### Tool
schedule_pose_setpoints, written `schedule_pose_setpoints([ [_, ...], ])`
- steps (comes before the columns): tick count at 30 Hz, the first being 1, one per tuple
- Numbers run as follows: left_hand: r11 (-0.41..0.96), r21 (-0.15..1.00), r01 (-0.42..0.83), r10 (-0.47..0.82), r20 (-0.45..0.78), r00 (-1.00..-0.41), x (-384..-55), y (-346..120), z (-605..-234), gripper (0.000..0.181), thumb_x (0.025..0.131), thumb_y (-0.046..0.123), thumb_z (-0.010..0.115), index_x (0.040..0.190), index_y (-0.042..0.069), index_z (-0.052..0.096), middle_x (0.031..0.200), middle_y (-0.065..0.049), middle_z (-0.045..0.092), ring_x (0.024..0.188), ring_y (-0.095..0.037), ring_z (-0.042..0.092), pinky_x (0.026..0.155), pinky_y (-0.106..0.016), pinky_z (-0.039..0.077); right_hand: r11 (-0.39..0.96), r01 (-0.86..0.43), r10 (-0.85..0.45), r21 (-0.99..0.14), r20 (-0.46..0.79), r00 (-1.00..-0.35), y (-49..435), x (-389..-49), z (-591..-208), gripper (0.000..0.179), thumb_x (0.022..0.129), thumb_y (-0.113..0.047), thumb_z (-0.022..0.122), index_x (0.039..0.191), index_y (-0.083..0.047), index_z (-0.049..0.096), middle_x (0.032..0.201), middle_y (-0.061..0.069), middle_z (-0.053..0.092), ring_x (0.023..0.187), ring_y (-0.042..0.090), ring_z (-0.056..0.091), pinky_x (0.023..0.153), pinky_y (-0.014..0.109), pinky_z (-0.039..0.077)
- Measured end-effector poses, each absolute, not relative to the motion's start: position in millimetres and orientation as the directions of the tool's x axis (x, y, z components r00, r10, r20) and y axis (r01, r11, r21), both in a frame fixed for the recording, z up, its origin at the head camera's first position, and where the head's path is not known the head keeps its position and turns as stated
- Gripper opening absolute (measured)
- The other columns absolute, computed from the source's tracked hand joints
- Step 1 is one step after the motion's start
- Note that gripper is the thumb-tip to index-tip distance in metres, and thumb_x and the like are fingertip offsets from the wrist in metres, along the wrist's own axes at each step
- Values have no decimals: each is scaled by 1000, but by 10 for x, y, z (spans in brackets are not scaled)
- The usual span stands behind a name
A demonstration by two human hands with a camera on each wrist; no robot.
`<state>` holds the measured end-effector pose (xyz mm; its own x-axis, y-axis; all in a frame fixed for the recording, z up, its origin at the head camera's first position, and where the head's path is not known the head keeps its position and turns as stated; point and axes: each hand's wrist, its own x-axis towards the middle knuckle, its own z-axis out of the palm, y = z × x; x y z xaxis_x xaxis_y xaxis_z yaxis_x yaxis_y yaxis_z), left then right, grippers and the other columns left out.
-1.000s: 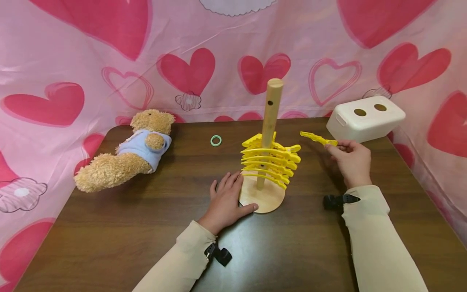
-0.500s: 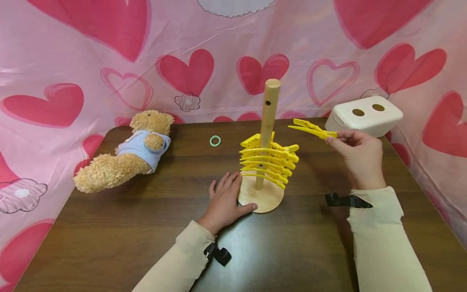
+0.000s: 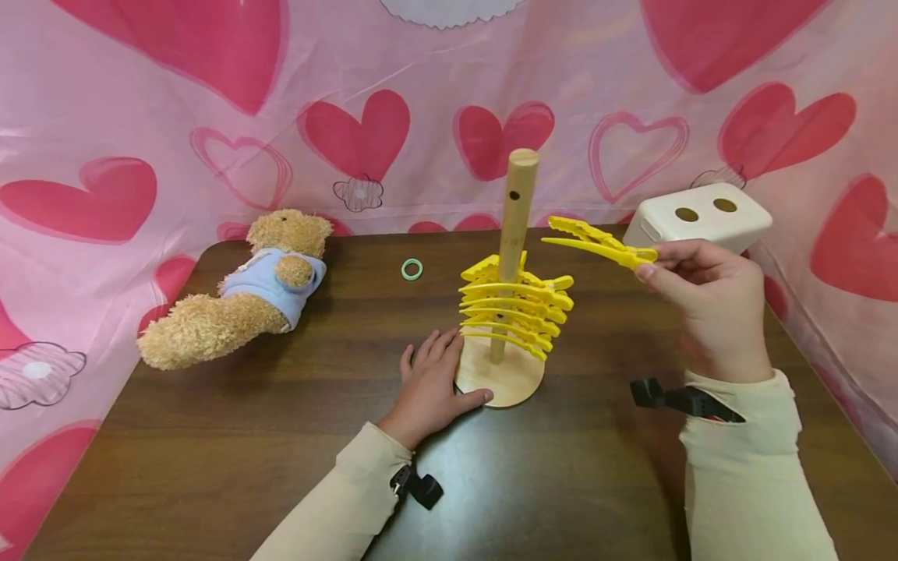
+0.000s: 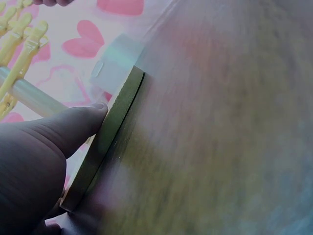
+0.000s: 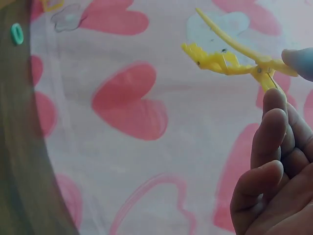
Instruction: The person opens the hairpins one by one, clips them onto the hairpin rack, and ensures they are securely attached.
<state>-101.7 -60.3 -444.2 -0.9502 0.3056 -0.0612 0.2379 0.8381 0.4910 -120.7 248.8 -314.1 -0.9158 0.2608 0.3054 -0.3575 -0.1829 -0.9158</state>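
Note:
Between my right thumb and fingers I pinch a yellow alligator hair clip by its tail end; its two arms stand apart in the right wrist view. My right hand holds it in the air, right of a wooden post. Several more yellow hair clips are clamped one above another on the post's lower half. The post rises from a round wooden base. On the left side of that base rests my left hand, fingers spread, thumb along the front edge.
At the back right of the brown table is a white box with two round holes in its top. A small green ring lies behind the left hand. A teddy bear in a blue shirt lies at the left.
My right hand has lifted the hair clip and drawn back to the right; the clip's arms have spread apart. The left hand keeps its place on the base.

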Motion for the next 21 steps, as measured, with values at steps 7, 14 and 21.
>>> schedule_pose_setpoints([
  [7, 839, 489, 238, 306, -63, -950, -1020, -608, -4427, 99, 82, 68, 69, 158, 14, 34, 163, -5, 30, 151, -31, 18, 115, -64, 4, -206, -404, 211, -891, 363, -908, 2453, -1070, -3028, 25, 78, 20, 74, 101, 18, 68, 81, 13, 71, 70, 19, 60, 63, 21, 55],
  [14, 842, 487, 233, 302, -68, -951, -1005, -611, -4432, 100, 82, 68, 69, 158, 14, 34, 163, -5, 30, 151, -31, 18, 115, -64, 4, -172, -422, 108, -890, 409, -906, 2430, -965, -2974, 27, 77, 24, 71, 103, 19, 66, 84, 14, 71, 72, 20, 59, 64, 21, 55],
  [21, 839, 490, 237, 305, -62, -950, -1013, -603, -4413, 100, 82, 67, 70, 158, 14, 34, 163, -6, 30, 151, -32, 18, 115, -64, 4, -155, -414, 54, -897, 411, -910, 2358, -890, -2918, 28, 78, 23, 70, 105, 18, 66, 83, 13, 69, 72, 20, 60, 65, 21, 56],
])
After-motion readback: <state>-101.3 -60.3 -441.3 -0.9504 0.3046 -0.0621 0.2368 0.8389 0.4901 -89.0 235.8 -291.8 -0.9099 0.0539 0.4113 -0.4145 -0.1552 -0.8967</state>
